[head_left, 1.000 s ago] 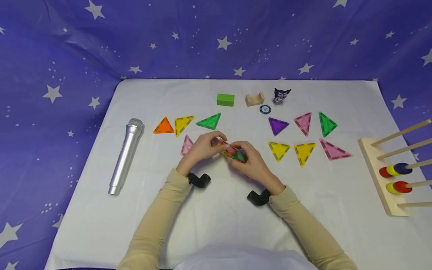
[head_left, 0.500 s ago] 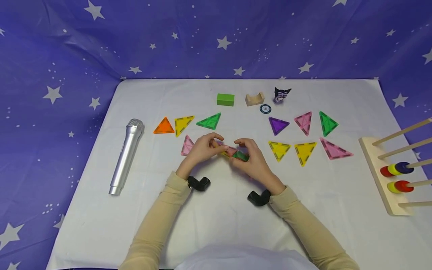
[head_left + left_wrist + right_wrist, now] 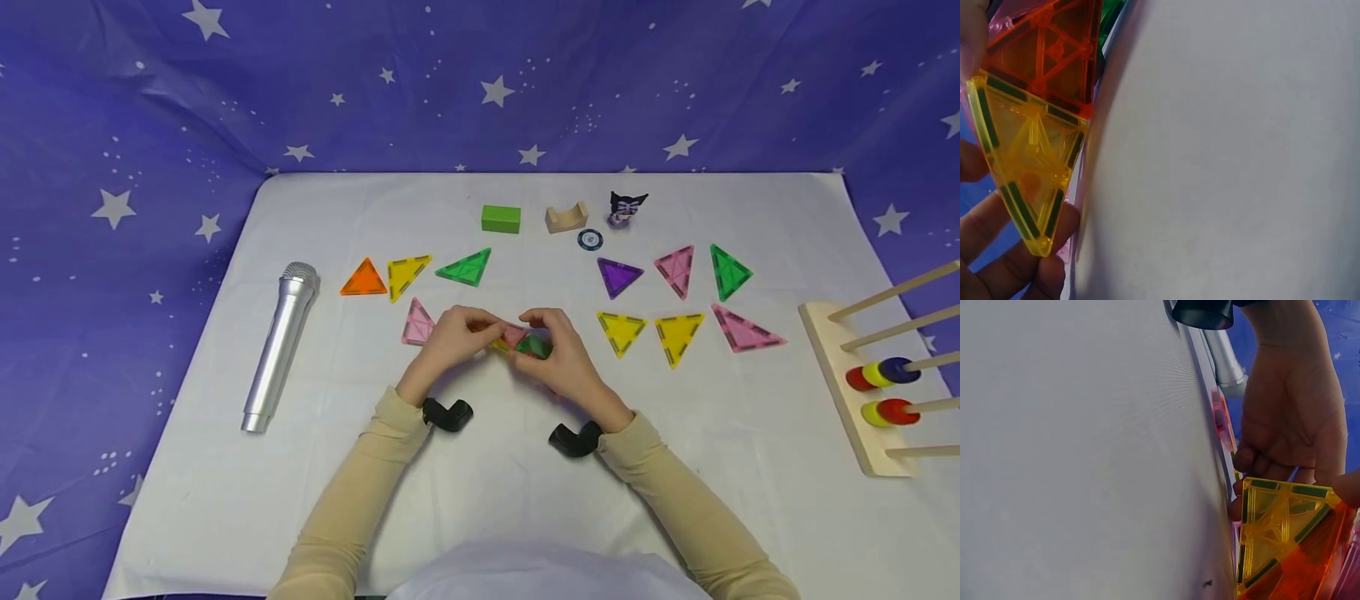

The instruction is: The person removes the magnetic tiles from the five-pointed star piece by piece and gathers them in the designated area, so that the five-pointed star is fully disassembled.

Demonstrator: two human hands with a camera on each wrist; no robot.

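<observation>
Between the two hands in the head view is a small cluster of joined magnetic tiles (image 3: pixel 514 337), with pink, yellow and green faces showing. My left hand (image 3: pixel 459 340) grips its left end by the yellow tile (image 3: pixel 1032 156), and the fingers (image 3: pixel 1010 269) wrap its lower tip in the left wrist view. An orange tile (image 3: pixel 1054 53) adjoins the yellow one edge to edge. Holding the right end, by the green tile (image 3: pixel 534 346), is my right hand (image 3: pixel 562 362). The cluster's underside is mostly hidden in the head view. A pink tile (image 3: pixel 417 323) lies beside the left hand.
Loose triangular tiles flank the hands, among them an orange one (image 3: pixel 363 279) and a purple one (image 3: pixel 619 277). A silver microphone (image 3: pixel 281 346) lies left. Behind are a green block (image 3: pixel 501 219), wooden cradle (image 3: pixel 567 218), chip (image 3: pixel 590 240) and figurine (image 3: pixel 626 210). A pegged rack (image 3: pixel 847 392) stands right.
My left hand has shifted slightly right and lower, its fingers coming down onto the cluster. My right index finger has lifted off the top edge. Loose tiles stay put.
</observation>
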